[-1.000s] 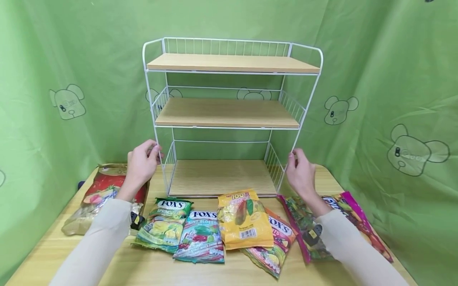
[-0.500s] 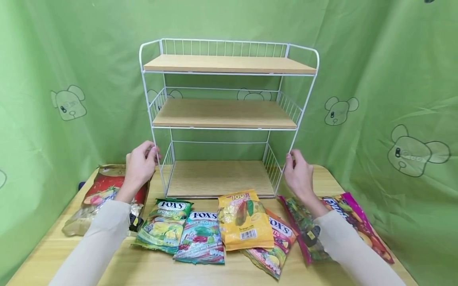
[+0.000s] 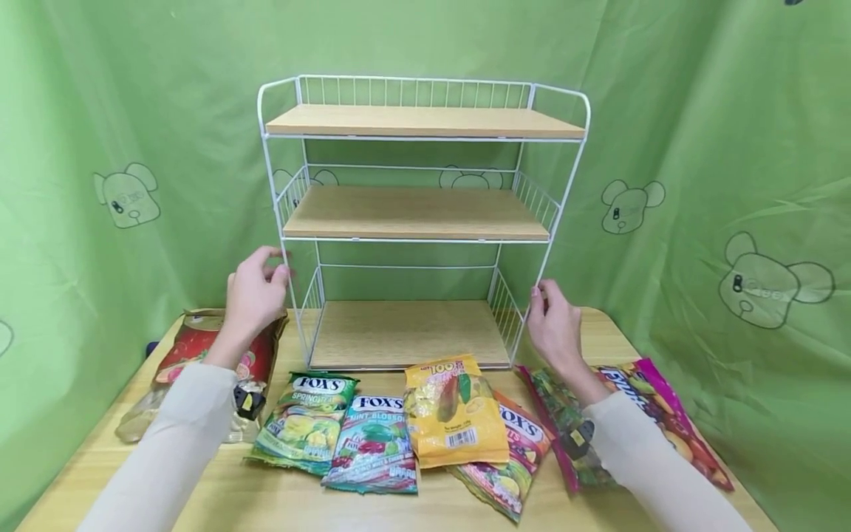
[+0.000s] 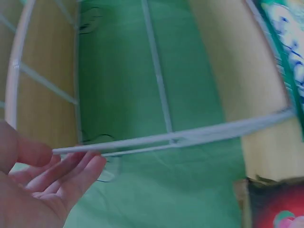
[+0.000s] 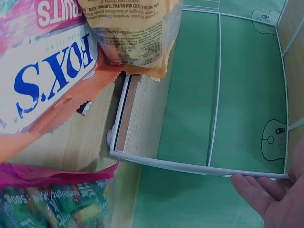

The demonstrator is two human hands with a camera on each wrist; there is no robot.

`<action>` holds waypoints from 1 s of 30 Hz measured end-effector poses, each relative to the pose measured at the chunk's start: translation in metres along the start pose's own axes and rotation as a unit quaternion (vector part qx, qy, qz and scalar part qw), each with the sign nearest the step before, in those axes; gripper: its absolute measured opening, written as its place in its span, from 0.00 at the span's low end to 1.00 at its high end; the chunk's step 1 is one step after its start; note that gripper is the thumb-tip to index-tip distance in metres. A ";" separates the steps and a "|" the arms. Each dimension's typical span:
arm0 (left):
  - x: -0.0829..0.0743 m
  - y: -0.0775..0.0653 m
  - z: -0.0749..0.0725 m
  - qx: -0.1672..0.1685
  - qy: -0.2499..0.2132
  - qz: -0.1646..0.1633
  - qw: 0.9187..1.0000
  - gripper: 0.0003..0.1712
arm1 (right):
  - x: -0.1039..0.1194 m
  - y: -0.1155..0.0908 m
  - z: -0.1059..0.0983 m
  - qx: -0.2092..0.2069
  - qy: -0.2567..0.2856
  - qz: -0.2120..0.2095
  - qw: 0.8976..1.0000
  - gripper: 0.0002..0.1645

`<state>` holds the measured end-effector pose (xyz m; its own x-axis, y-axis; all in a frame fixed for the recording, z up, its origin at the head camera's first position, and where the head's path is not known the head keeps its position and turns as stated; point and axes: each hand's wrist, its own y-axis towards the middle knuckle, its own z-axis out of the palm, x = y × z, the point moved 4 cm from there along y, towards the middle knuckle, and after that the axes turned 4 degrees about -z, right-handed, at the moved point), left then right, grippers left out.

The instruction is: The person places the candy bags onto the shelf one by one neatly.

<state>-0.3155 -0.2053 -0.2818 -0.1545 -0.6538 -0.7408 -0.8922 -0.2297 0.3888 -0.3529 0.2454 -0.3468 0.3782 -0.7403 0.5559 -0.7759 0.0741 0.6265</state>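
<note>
A white wire shelf rack [image 3: 415,210] with three wood-coloured boards stands upright at the back of the table. At its left front post is my left hand [image 3: 255,288]. The fingers have loosened, with the thumb beside the post and the fingertips reaching behind it. In the left wrist view these fingers [image 4: 78,175] are fairly straight, right at the white bar. My right hand [image 3: 555,321] pinches the right front post low down, below the middle board. In the right wrist view its fingertips [image 5: 249,187] lie along that post, and the thumb is largely hidden.
Before the rack lie a green Fox's candy bag [image 3: 306,425], a blue Fox's bag [image 3: 374,443], a yellow mango candy bag [image 3: 455,414] and an orange Fox's bag [image 3: 518,451]. A red-gold bag [image 3: 193,347] lies left, a pink-edged bag [image 3: 665,414] right. Green cloth [image 3: 731,185] surrounds the table.
The rack shifted slightly left in the view, then stopped. My left hand has loosened from its post and moved a little up and left. The right hand followed the rack, holding on.
</note>
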 end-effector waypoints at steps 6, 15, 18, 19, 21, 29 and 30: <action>-0.027 0.009 -0.013 -0.069 -0.052 0.002 0.996 0.22 | -0.001 0.002 -0.002 -0.008 -0.003 -0.005 1.000 0.15; -0.029 0.019 -0.010 -0.115 -0.097 -0.001 0.989 0.13 | -0.002 0.000 0.000 0.000 0.006 -0.001 1.000 0.15; -0.027 0.022 -0.010 -0.113 -0.118 0.005 0.987 0.11 | -0.001 0.000 0.001 -0.004 0.008 0.000 1.000 0.15; -0.027 0.023 -0.010 -0.111 -0.124 0.006 0.986 0.11 | -0.001 0.000 0.001 -0.004 0.009 0.001 1.000 0.16; -0.027 0.024 -0.012 -0.107 -0.131 0.009 0.986 0.11 | -0.001 0.000 0.001 -0.006 0.010 0.003 1.000 0.16; -0.026 0.024 -0.014 -0.083 -0.154 0.005 0.984 0.11 | -0.001 0.001 -0.002 0.032 0.018 0.029 0.999 0.17; -0.025 0.024 -0.014 -0.082 -0.159 0.005 0.984 0.11 | 0.000 0.002 -0.004 0.040 0.018 0.031 0.999 0.17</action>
<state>-0.3275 -0.2045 -0.2460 -0.3116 -0.4040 -0.8600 -0.8131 -0.3550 0.4614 -0.3524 0.2479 -0.3438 0.3458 -0.7108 0.6125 -0.8355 0.0639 0.5458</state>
